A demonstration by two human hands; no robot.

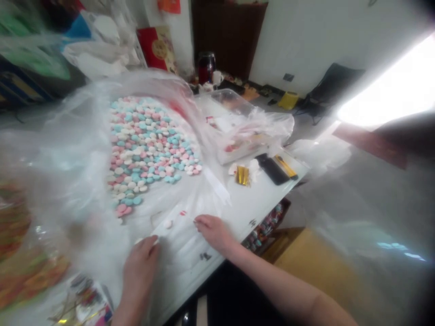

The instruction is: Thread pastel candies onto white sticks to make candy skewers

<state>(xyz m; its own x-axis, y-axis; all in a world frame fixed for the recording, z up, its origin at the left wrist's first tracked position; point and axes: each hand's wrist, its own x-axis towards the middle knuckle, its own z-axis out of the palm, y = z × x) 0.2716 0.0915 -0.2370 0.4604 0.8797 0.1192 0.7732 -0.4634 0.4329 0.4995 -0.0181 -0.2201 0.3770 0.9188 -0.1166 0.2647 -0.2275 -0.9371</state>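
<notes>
My left hand (pixel 142 256) rests low on the white table with its fingers curled together; a bit of white shows at its fingertips, too blurred to name. My right hand (pixel 212 230) is closed in a pinch above the table, and what it holds, if anything, I cannot make out. Between the hands lies a single white round candy (pixel 168 224), with a small red-marked piece (pixel 182 213) beyond it. Behind them, a large clear plastic bag (pixel 183 194) lies spread out, holding a heap of pink, blue and white round candies (pixel 149 145).
A gold foil bundle (pixel 242 175), a black phone-like slab (pixel 273 170) and a yellow cutter-like tool (pixel 286 166) lie at the right. Behind them stands a clear plastic box (pixel 226 102). Small dark bits (pixel 205 256) lie near the front edge. Colourful wrappers (pixel 86 301) are at lower left.
</notes>
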